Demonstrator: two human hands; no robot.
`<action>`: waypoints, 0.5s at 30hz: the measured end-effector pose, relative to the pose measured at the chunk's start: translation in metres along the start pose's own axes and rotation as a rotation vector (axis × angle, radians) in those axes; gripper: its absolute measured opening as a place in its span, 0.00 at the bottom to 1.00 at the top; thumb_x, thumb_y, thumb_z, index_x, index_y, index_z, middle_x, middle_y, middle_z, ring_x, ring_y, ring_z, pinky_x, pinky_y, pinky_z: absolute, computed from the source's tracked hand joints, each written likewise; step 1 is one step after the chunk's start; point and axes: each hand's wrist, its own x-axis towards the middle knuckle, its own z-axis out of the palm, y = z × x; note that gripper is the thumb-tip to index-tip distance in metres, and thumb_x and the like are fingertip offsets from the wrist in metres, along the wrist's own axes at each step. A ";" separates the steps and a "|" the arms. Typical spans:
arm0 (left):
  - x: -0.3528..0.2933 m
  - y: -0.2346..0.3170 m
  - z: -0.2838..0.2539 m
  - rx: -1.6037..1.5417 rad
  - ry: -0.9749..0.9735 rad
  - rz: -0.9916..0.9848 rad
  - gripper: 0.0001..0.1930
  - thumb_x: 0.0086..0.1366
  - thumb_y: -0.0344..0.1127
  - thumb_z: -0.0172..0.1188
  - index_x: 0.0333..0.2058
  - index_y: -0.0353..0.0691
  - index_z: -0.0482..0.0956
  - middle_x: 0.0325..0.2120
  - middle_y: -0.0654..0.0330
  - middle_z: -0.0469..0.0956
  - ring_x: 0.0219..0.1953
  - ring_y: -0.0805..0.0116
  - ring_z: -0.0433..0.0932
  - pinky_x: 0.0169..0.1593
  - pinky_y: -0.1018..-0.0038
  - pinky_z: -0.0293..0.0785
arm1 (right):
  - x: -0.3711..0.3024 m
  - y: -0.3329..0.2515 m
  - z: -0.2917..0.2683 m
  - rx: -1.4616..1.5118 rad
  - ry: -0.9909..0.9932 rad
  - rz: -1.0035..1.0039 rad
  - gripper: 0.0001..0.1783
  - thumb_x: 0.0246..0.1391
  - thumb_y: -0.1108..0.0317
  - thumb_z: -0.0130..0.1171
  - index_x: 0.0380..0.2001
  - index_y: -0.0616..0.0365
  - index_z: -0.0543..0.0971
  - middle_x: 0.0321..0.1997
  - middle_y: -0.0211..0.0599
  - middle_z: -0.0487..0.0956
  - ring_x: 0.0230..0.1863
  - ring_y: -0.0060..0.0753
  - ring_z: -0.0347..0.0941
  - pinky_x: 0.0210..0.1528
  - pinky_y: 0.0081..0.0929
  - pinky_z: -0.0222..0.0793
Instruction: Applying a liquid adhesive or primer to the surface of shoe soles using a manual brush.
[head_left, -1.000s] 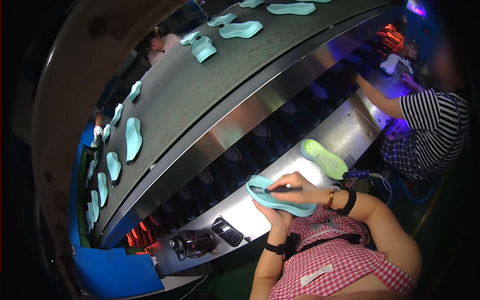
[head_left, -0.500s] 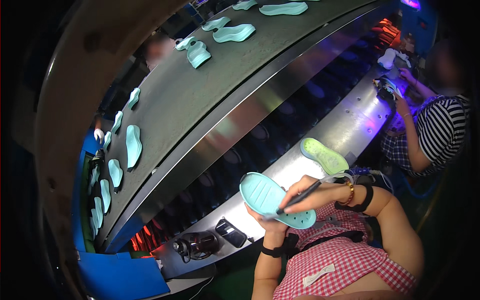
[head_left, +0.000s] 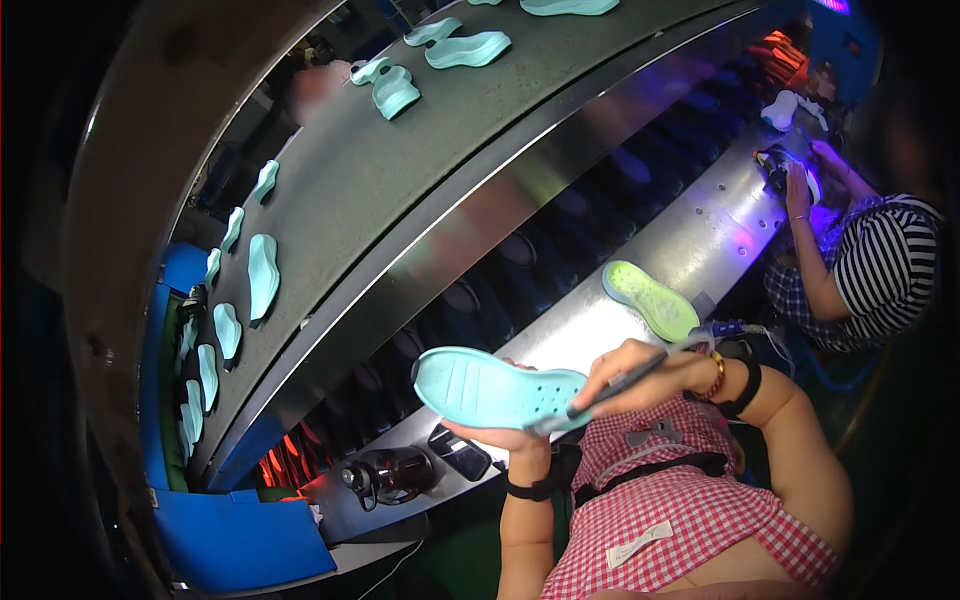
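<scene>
My left hand (head_left: 505, 437) supports a light turquoise shoe sole (head_left: 470, 388) from beneath, its fingers mostly hidden under it. The sole lies nearly level, with grooves across its left part and small holes toward the right. In my right hand (head_left: 650, 372) is a brush (head_left: 622, 384) with a dark handle, gripped like a pen. A clear tube seems to run back from it by the wrist. The pale brush tip meets the sole's near edge at its right end. Just beyond my right hand, a yellow-green sole (head_left: 655, 303) rests on the metal bench.
Several turquoise soles (head_left: 263, 280) lie on the dark conveyor belt (head_left: 370, 190) beyond the bench (head_left: 560, 325). A dark flask (head_left: 392, 476) and a phone (head_left: 460, 452) are at the left. At far right, a co-worker in a striped top (head_left: 885, 260) handles a shoe under purple light.
The turquoise sole has swung toward level and shifted left with my left hand. The brush tip has moved from the sole's middle edge toward its right end.
</scene>
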 end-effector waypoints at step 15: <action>0.010 0.018 0.016 -0.073 -0.088 0.056 0.42 0.54 0.73 0.27 0.49 0.42 0.67 0.31 0.47 0.75 0.28 0.54 0.75 0.32 0.64 0.74 | -0.010 -0.001 -0.005 0.121 0.095 0.082 0.11 0.44 0.74 0.60 0.35 0.58 0.79 0.35 0.38 0.79 0.37 0.24 0.74 0.42 0.20 0.68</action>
